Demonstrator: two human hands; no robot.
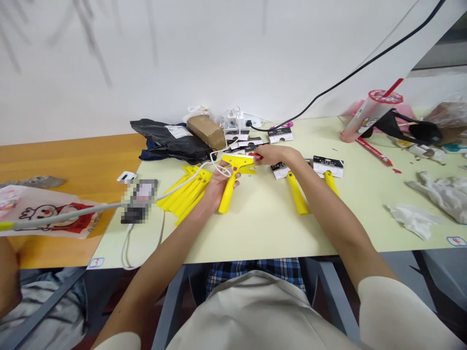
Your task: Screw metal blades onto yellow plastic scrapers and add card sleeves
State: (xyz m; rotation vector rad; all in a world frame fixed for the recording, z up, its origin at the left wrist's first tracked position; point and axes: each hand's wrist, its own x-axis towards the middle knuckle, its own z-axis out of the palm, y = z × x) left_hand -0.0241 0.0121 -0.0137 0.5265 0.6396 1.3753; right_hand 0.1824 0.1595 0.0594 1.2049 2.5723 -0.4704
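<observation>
My left hand (217,183) is closed round a yellow scraper (228,193), its wide head pointing away from me and its handle towards me. At the right end of that head, my right hand (272,154) is closed on a small red object (258,156), mostly hidden by the fingers; its kind does not show. Several yellow scraper handles (186,194) lie fanned beside my left wrist. Under and beyond my right forearm are two more yellow handles (297,194) by black-and-white cards (328,166). A white cable (197,172) passes by my left hand.
Behind my hands lie a black plastic parcel (171,141), a brown box (206,131) and a power strip (235,119). A blurred phone-like item (140,199) rests at left. A tilted drink cup (372,116) and crumpled plastic (414,218) are at right. Another person's arm (8,277) shows at far left.
</observation>
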